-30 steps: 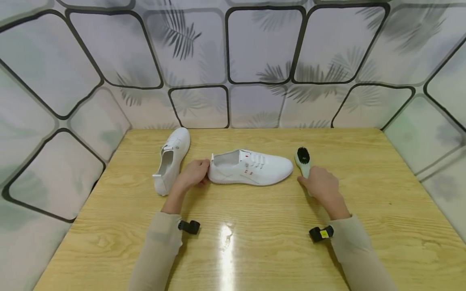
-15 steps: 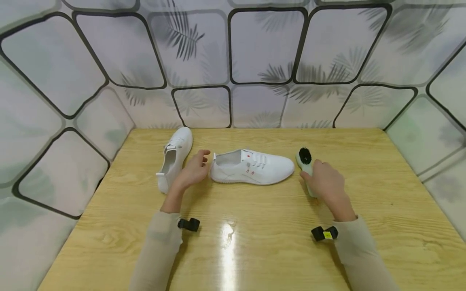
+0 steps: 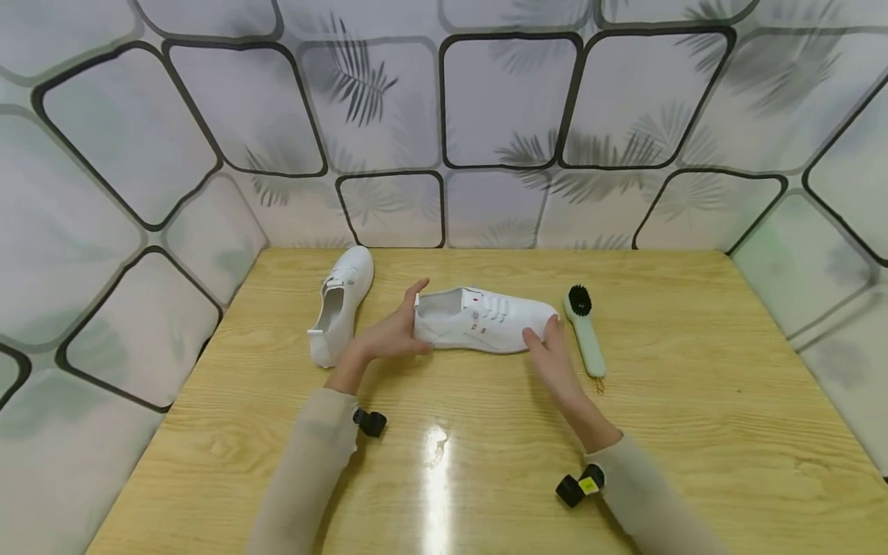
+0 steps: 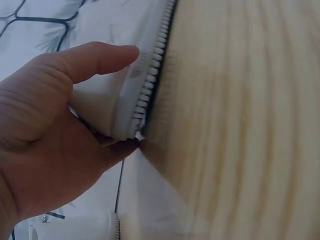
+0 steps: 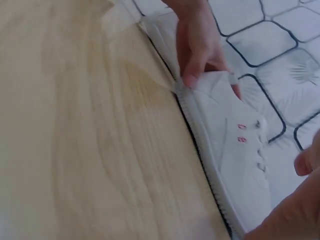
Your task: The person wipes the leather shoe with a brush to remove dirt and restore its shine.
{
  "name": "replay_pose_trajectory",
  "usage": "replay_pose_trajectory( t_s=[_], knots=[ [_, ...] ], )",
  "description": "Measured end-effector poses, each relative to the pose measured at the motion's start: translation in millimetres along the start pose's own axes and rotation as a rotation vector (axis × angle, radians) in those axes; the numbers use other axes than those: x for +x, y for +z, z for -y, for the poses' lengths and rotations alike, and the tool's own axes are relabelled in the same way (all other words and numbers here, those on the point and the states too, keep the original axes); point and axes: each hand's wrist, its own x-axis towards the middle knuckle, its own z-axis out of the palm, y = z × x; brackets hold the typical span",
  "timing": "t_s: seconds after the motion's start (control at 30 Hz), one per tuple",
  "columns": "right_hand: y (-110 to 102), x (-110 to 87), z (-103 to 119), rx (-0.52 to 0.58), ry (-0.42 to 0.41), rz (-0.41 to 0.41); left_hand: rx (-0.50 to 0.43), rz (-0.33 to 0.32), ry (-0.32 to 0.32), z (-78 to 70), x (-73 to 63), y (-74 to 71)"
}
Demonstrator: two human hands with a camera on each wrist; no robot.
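A white lace-up shoe (image 3: pixel 496 320) lies sideways on the table, toe to the right, with small red marks on its near side. My left hand (image 3: pixel 394 333) grips its heel, thumb along the near side and the other fingers behind; the left wrist view shows this thumb (image 4: pixel 107 59) just above the ridged sole. At the toe is my right hand (image 3: pixel 553 366), thumb and fingers spread; its far fingers are partly hidden. Just right of that hand lies a pale green brush (image 3: pixel 588 339) with black bristles facing up.
The second white shoe (image 3: pixel 341 308) lies left of my left hand, toe pointing to the back. A wood-grain table (image 3: pixel 444 478) carries everything, and a patterned cloth wall (image 3: pixel 513 100) rises along its back edge.
My right hand has let go of the brush and moved left to the shoe's toe. The left hand opened away from the heel, then closed around it again.
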Motion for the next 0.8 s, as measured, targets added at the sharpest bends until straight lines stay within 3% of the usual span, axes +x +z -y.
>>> replay_pose_trajectory(
  t_s=[0.13,0.23,0.47,0.63,0.8],
  knots=[
    [19,6.5,2,0.093,0.019,-0.08,0.016,-0.04,-0.031,6.2,-3.4,-0.8],
    [28,12.8,3,0.094,0.018,-0.08,0.054,-0.064,-0.077,8.6,-13.8,-1.6],
    [50,30.9,11,0.039,0.001,-0.028,0.149,-0.079,-0.131,-1.8,-47.7,-2.1],
    [71,45.0,21,0.028,-0.031,-0.002,0.29,-0.106,-0.175,-13.2,-73.7,-1.1],
    [103,45.7,36,0.085,-0.041,0.117,0.43,-0.178,-0.223,-16.5,-93.8,-0.4]
  ],
)
